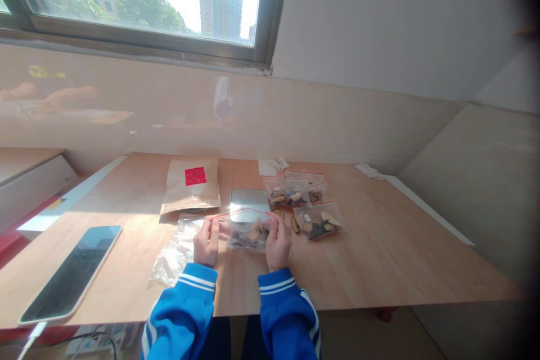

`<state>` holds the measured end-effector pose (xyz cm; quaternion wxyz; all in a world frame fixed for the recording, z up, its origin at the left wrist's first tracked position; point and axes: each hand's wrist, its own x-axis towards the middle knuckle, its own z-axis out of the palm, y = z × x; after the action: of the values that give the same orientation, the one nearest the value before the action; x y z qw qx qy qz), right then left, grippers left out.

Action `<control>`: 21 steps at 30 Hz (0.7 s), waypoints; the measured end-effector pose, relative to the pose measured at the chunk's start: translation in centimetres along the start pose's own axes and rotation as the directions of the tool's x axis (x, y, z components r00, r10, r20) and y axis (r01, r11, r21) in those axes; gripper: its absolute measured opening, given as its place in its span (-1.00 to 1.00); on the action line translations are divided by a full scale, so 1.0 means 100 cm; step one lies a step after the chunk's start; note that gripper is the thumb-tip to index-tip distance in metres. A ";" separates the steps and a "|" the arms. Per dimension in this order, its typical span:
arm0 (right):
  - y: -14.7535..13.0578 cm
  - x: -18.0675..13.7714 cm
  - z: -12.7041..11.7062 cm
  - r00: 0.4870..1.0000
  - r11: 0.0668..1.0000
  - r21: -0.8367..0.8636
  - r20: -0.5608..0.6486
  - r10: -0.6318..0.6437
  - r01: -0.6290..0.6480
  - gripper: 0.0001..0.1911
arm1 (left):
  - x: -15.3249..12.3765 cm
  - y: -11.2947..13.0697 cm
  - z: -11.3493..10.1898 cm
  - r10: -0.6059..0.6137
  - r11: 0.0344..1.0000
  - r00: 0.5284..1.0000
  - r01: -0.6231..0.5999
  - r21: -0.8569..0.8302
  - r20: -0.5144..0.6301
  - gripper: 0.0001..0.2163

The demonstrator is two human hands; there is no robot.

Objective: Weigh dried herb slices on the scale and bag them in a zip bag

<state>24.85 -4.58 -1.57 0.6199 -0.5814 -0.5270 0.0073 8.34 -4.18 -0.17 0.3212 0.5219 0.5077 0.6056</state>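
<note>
Between my two hands is a clear zip bag with a red seal line, holding dark and tan dried pieces. My left hand pinches its top left corner, and my right hand grips the top right corner. Just behind the bag lies a flat silver scale-like plate, partly covered by it. A few loose brown dried pieces rest right of my right hand. Beyond them are a filled zip bag and several similar zip bags. Crumpled clear plastic lies beside my left hand.
A brown paper bag with a red label stands at the back left. A phone with a white cable lies at the front left of the wooden table. White crumpled tissue sits near the wall, another piece farther right.
</note>
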 end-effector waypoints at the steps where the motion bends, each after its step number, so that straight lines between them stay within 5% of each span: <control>1: -0.001 0.000 -0.001 1.000 1.000 0.013 0.010 0.023 -0.024 -0.54 | 0.001 -0.001 0.000 0.002 1.000 1.000 -0.002 0.009 -0.015 -0.69; 8: 0.003 0.001 -0.001 0.996 0.996 -0.012 -0.005 0.094 -0.094 -0.55 | 0.004 -0.002 -0.004 -0.011 0.997 0.998 0.016 0.073 -0.068 -0.68; 18: 0.004 0.001 0.000 0.991 0.991 0.027 -0.027 0.133 -0.133 -0.58 | 0.008 -0.009 -0.013 -0.079 0.997 0.991 0.079 0.001 0.113 -0.72; 21: 0.004 0.001 0.000 0.990 0.989 0.048 -0.015 0.142 -0.142 -0.59 | 0.006 -0.005 -0.011 -0.045 0.999 0.995 0.044 0.016 0.092 -0.73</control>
<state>25.14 -4.42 -1.77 0.6359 -0.6028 -0.4783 0.0585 7.04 -3.81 -0.39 0.3540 0.5400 0.5079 0.5702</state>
